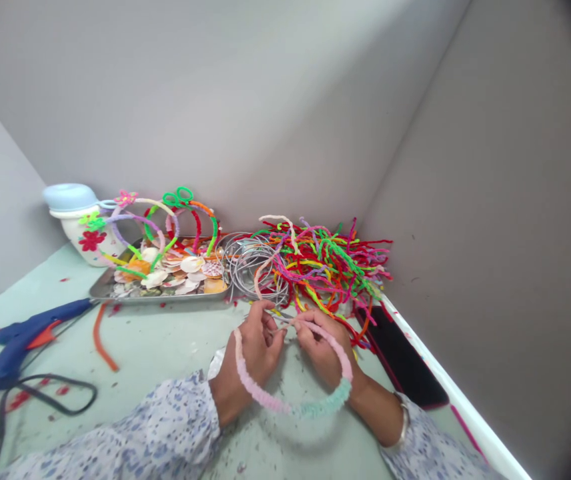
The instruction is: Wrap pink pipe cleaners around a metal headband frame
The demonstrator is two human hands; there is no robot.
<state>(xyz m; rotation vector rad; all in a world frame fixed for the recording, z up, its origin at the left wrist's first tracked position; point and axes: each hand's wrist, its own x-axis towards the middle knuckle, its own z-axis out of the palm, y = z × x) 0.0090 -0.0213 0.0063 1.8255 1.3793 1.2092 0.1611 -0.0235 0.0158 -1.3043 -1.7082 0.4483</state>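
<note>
Ring (267, 399) over desk (155, 367), toward right edge. Left hand (251, 357) pinched closed on pale strand (286, 327); right hand (326, 350) closed on ring's pink upper part. Pink-and-mint fuzz covers lower arc — closure at the fingers unclear.

A fuzzy hoop wrapped in pink and mint-green pipe cleaner (265, 400) curves toward the wearer, its far side pinched between the left hand (253, 347) and right hand (326, 343), mint at lower right.

Soft, even light; broad shadow upper right; dark vignetted right edge; mild blur.
</note>
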